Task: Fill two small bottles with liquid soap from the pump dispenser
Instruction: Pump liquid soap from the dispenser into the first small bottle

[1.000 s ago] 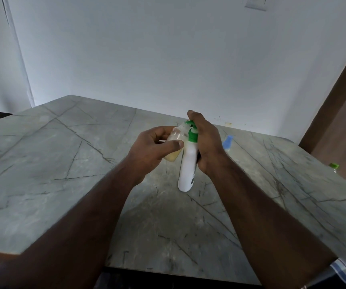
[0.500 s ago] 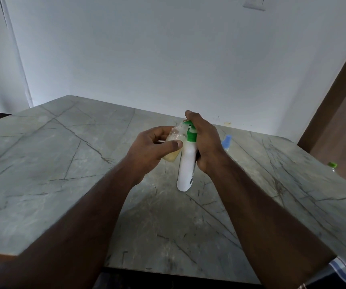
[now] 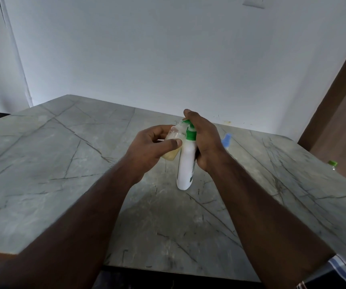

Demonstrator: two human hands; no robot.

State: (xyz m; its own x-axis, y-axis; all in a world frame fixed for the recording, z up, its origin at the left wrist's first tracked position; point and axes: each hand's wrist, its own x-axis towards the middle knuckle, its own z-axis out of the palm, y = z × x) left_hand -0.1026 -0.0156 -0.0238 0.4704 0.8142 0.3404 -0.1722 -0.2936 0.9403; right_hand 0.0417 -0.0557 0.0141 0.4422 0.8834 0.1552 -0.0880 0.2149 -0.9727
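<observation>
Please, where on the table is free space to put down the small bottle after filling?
The table is bare left of the left hand, out to the far-left corner. The near strip between the forearms, in front of the pump dispenser, is also bare. It is crowded at the right hand: a blue-capped item lies just beyond. The small bottle fits best left.

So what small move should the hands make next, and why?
Probably press the green pump head again with the right hand: the small clear bottle that the left hand holds at the spout looks only partly full of yellowish soap.
</observation>
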